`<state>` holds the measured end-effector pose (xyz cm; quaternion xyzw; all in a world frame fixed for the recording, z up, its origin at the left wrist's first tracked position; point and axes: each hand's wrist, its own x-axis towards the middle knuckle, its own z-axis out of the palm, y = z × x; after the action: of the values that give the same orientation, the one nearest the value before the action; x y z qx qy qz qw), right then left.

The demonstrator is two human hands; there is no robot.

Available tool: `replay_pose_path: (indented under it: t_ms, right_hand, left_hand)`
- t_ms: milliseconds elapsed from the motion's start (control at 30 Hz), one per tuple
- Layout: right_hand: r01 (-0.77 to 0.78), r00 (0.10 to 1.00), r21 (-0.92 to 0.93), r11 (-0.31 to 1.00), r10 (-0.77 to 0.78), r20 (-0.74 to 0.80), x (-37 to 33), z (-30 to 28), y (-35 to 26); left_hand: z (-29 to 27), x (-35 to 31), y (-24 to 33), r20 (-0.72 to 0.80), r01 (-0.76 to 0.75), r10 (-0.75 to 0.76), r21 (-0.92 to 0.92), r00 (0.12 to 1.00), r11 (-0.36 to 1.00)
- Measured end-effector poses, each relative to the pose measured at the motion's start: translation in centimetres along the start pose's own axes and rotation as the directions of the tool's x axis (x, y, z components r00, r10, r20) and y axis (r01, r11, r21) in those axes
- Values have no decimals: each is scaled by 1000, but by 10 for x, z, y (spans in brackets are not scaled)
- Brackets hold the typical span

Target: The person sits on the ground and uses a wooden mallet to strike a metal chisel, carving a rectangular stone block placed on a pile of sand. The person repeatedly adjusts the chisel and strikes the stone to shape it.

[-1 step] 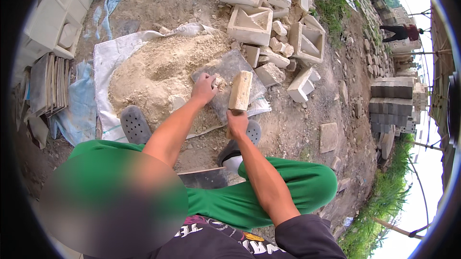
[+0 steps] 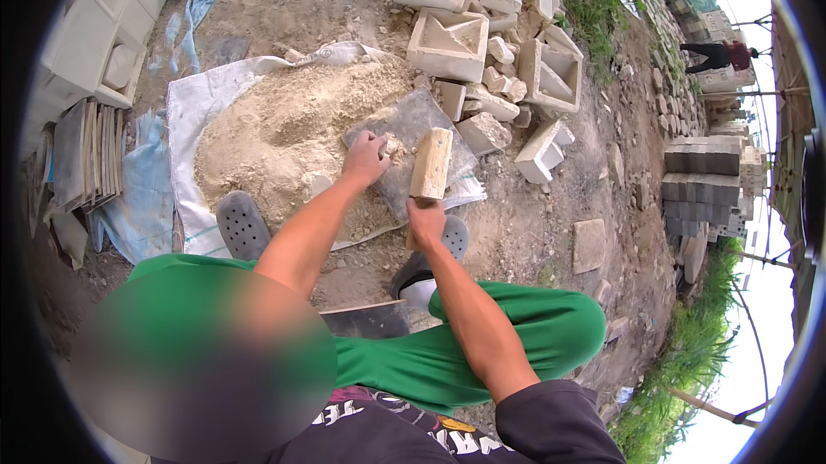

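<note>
Mallet of pale, blocky wood (image 2: 431, 164) points lengthwise away from us in our fisted right hand (image 2: 425, 222); leftward, our half-curled left hand (image 2: 366, 160) meets pale rubble (image 2: 393, 146) on a flat grey slab (image 2: 422, 111); its hold we cannot tell.
</note>
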<state>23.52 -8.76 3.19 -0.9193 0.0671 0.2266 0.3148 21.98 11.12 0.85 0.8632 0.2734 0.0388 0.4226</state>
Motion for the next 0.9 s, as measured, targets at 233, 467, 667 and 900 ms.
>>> replay_pose_path:
  t_ms: [233,467,667,900]
  right_hand:
    - [70,998,4,998,-70,-1,10,2,6]
    - [-55,982,378,924,-18,188,14,-3,-12]
    - [-62,982,200,978,24,187,29,-12,-26]
    - [303,922,283,910,-355,156,-1,-42,-84]
  left_hand:
    - [-5,18,-4,16,-39,39,-47,999,998]
    - [8,8,-6,-124,37,-46,-72,991,997]
    - [3,10,2,-41,153,-153,-13,987,988]
    - [-2,16,-20,24,299,-299,-131,954,945]
